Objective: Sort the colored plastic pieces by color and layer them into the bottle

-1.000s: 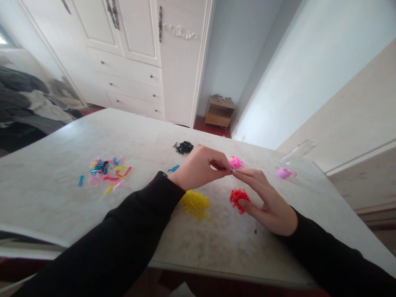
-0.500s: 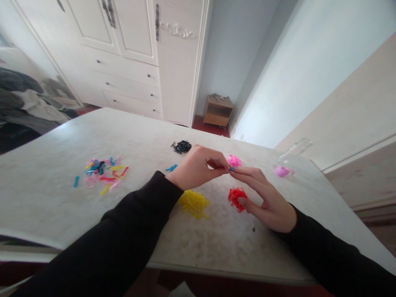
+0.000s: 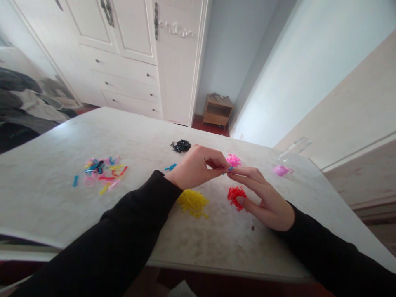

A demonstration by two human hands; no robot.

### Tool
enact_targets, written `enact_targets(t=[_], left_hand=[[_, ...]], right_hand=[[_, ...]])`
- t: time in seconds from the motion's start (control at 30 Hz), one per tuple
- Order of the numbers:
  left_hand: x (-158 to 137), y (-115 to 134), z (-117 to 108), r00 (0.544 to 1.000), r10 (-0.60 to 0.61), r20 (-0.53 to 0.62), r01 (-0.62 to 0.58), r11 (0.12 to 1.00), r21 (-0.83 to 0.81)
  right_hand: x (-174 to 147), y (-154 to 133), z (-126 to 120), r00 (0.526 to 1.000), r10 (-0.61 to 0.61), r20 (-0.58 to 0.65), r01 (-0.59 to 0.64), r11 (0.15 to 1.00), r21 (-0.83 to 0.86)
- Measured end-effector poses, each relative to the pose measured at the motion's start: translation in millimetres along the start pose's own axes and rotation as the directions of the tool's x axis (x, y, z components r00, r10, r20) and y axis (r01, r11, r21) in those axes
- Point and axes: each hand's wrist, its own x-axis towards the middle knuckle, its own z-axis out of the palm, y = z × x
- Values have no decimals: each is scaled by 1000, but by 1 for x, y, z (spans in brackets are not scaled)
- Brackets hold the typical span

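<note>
My left hand [image 3: 201,165] pinches a small blue rubber band [image 3: 230,168] between thumb and fingertips. The fingertips of my right hand [image 3: 262,196] meet it there, fingers stretched and thumb apart, the thumb beside a pile of red rubber bands [image 3: 235,197]. Below my left wrist lies a yellow pile [image 3: 193,203]. A black pile [image 3: 181,145] sits behind the left hand and a pink pile [image 3: 233,159] behind the touching fingertips. Some blue bands [image 3: 170,167] show at the left wrist, the rest hidden by the hand.
Mixed coloured bands [image 3: 102,171] lie scattered on the left of the pale table [image 3: 139,136]. On the right are a clear bottle-like container [image 3: 295,148] and a pinkish-purple object [image 3: 282,170]. A white wardrobe [image 3: 123,53] and a small wooden cabinet [image 3: 217,110] stand beyond the table.
Both hands stay almost in place, with the blue band still at their fingertips. The whole view has shifted very slightly.
</note>
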Motion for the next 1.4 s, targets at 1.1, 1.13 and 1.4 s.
enact_targets(t=[1.1, 1.13, 1.4], left_hand=[[3, -2, -2, 976, 60, -208, -33, 991, 130], [3, -4, -2, 968, 48, -245, -15, 991, 136], [4, -6, -2, 949, 31, -313, 23, 986, 166]], right_hand=[[-2, 24, -3, 961, 207, -185, -225, 971, -78], [-3, 32, -3, 954, 222, -203, -245, 965, -95], [-8, 70, 7, 923, 343, -175, -364, 925, -110]])
